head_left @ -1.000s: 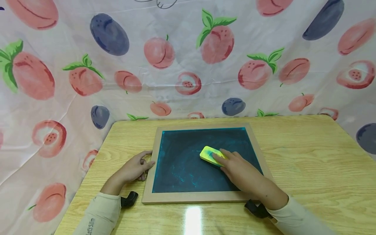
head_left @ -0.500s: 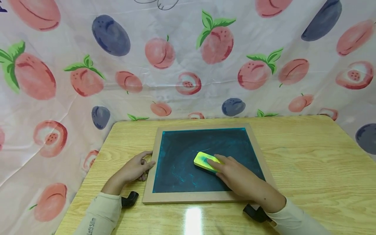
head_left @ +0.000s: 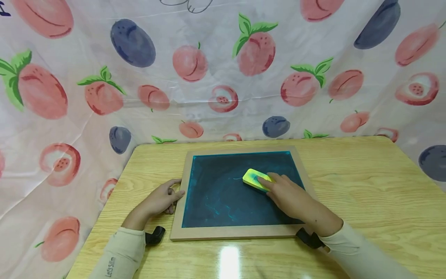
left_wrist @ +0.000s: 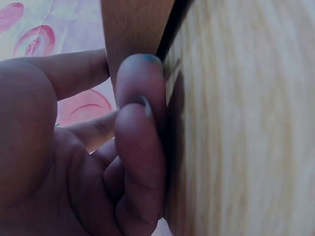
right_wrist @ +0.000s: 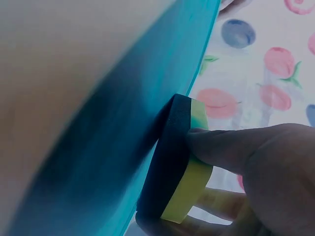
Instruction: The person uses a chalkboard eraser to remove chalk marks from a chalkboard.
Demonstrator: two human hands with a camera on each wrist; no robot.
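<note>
A small chalkboard (head_left: 223,205) in a pale wooden frame lies on the table. My right hand (head_left: 287,193) grips a yellow-topped, black-bottomed chalkboard eraser (head_left: 255,179), its dark side down against the board right of centre. In the right wrist view, the thumb (right_wrist: 216,142) presses one side of the eraser and the other fingers wrap behind it. My left hand (head_left: 162,199) holds the left side of the frame with thumb and index finger at its edge. The left wrist view shows curled fingers (left_wrist: 140,142) against the frame's side, close to the tabletop.
Faint blue chalk streaks (head_left: 217,207) mark the board's lower left, and a thin line lies beside the eraser. A wood-grain table (head_left: 362,186) extends around the board. A fruit-printed cloth (head_left: 223,69) hangs behind and at the left.
My right hand first slid the eraser toward the lower left, then back up and right past its earlier spot. The left hand stays at the frame.
</note>
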